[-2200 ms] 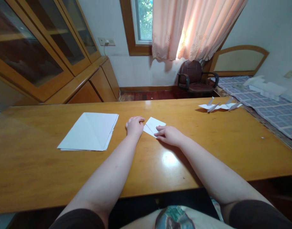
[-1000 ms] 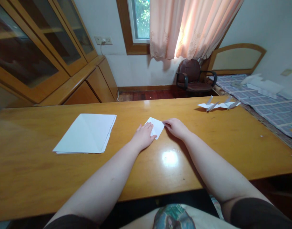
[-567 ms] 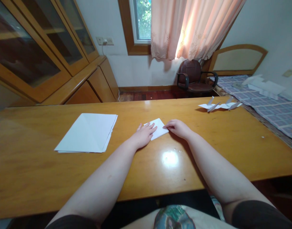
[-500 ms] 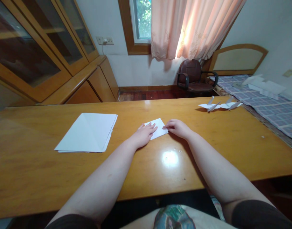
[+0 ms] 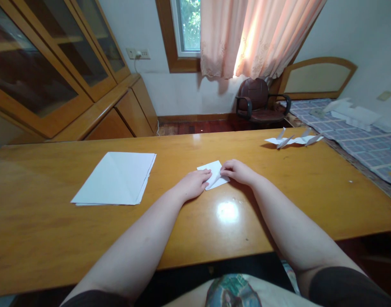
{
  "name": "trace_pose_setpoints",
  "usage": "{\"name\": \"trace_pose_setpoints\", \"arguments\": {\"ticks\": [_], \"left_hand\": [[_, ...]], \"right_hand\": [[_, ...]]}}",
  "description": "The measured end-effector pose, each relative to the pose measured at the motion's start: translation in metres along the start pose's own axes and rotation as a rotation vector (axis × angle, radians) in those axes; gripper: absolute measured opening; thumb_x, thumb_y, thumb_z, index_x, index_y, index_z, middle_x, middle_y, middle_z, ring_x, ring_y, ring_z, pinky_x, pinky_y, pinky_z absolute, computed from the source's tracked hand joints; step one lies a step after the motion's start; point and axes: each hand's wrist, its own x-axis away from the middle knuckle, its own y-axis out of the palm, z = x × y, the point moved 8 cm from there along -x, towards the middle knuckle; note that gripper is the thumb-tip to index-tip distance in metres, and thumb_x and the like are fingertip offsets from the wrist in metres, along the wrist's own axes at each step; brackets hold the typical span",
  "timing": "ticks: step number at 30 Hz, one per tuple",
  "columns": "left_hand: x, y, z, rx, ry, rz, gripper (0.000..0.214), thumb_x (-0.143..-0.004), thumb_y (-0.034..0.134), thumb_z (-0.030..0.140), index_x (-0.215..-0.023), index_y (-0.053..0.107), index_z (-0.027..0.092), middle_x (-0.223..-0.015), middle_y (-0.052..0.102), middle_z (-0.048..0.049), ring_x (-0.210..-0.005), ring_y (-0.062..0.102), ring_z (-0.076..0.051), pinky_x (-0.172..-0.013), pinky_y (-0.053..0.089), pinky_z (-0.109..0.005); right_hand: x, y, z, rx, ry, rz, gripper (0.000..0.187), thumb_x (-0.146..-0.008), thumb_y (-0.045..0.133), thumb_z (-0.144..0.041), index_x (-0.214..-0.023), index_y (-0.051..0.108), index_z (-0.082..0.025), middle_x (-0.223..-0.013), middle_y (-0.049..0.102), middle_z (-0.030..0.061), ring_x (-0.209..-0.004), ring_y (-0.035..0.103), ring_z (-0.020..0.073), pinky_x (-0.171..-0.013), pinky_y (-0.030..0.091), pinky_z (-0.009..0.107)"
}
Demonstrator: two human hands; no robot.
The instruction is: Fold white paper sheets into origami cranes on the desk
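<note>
Right hand (image 5: pixel 238 172) has closed in, pinching the folded paper (image 5: pixel 219 182); left hand (image 5: pixel 194 184) presses flat. A hasty tug could skid it across the glossy surface (image 5: pixel 87 230).

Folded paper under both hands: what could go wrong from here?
The folded paper lies on a glossy table, so it could slide between the left hand and the right hand, putting a crease off line. Its thin corners could also crumple or tear if pinched too hard.
</note>
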Motion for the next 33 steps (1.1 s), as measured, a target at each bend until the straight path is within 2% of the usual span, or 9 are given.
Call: {"name": "trace_pose_setpoints", "arguments": {"ticks": [3, 6, 11, 14, 17, 22, 28, 33], "left_hand": [[0.002, 0.003, 0.010, -0.028, -0.016, -0.018, 0.049, -0.090, 0.044, 0.027, -0.138, 0.044, 0.019, -0.145, 0.044, -0.0081, -0.133, 0.040, -0.022, -0.110, 0.031, -0.037], [0.003, 0.007, 0.017, -0.064, -0.033, 0.000, 0.058, -0.089, 0.046, 0.028, -0.145, 0.032, 0.019, -0.149, 0.038, -0.0084, -0.134, 0.038, -0.022, -0.110, 0.030, -0.037], [0.003, 0.015, 0.027, -0.152, -0.007, -0.028, 0.057, -0.091, 0.041, 0.029, -0.147, 0.028, 0.023, -0.154, 0.026, -0.0053, -0.135, 0.036, -0.025, -0.108, 0.030, -0.043], [0.002, 0.014, 0.028, -0.166, -0.001, -0.026, 0.058, -0.092, 0.040, 0.028, -0.148, 0.025, 0.026, -0.156, 0.022, -0.0040, -0.134, 0.037, -0.025, -0.106, 0.032, -0.043], [0.002, 0.015, 0.028, -0.182, 0.007, -0.042, 0.054, -0.093, 0.036, 0.026, -0.146, 0.029, 0.028, -0.154, 0.028, -0.0021, -0.133, 0.038, -0.024, -0.106, 0.032, -0.043], [0.000, 0.018, 0.027, -0.194, 0.011, -0.049, 0.052, -0.093, 0.034, 0.025, -0.145, 0.033, 0.024, -0.150, 0.036, -0.0013, -0.132, 0.038, -0.026, -0.106, 0.031, -0.044], [0.003, 0.022, 0.027, -0.188, 0.010, -0.082, 0.053, -0.093, 0.032, 0.024, -0.146, 0.031, 0.026, -0.151, 0.035, 0.0005, -0.134, 0.034, -0.029, -0.106, 0.029, -0.046], [0.005, 0.024, 0.028, -0.191, 0.021, -0.097, 0.053, -0.094, 0.034, 0.031, -0.147, 0.029, 0.026, -0.152, 0.032, -0.0003, -0.137, 0.030, -0.029, -0.108, 0.027, -0.046]], "right_hand": [[0.000, -0.001, 0.009, 0.070, 0.119, 0.049, 0.028, -0.084, 0.058, -0.041, -0.074, 0.068, -0.017, -0.071, 0.065, 0.0032, -0.066, 0.053, 0.0145, -0.063, 0.037, 0.025], [-0.001, -0.001, 0.012, 0.117, 0.188, 0.077, 0.026, -0.085, 0.057, -0.039, -0.075, 0.067, -0.017, -0.074, 0.065, 0.0041, -0.068, 0.053, 0.0146, -0.061, 0.034, 0.024], [0.000, -0.001, 0.010, 0.200, 0.276, 0.070, 0.025, -0.087, 0.053, -0.036, -0.078, 0.068, -0.017, -0.079, 0.068, 0.0059, -0.070, 0.056, 0.0150, -0.060, 0.034, 0.024], [-0.001, -0.002, 0.006, 0.272, 0.299, 0.061, 0.027, -0.089, 0.051, -0.037, -0.082, 0.069, -0.018, -0.083, 0.070, 0.0071, -0.072, 0.058, 0.0161, -0.062, 0.035, 0.024], [-0.003, -0.001, 0.002, 0.352, 0.311, 0.052, 0.029, -0.090, 0.048, -0.039, -0.088, 0.069, -0.019, -0.090, 0.071, 0.0080, -0.078, 0.060, 0.0178, -0.064, 0.036, 0.025], [-0.006, 0.001, -0.003, 0.461, 0.337, 0.024, 0.030, -0.091, 0.045, -0.038, -0.091, 0.069, -0.019, -0.095, 0.071, 0.0097, -0.086, 0.062, 0.0206, -0.069, 0.039, 0.027], [-0.004, 0.001, -0.005, 0.478, 0.319, 0.022, 0.028, -0.091, 0.046, -0.039, -0.092, 0.066, -0.019, -0.097, 0.069, 0.0095, -0.089, 0.061, 0.0213, -0.073, 0.040, 0.028], [-0.004, 0.001, -0.005, 0.480, 0.312, 0.034, 0.028, -0.091, 0.045, -0.038, -0.093, 0.066, -0.019, -0.097, 0.068, 0.0089, -0.090, 0.060, 0.0211, -0.075, 0.040, 0.028]]}}
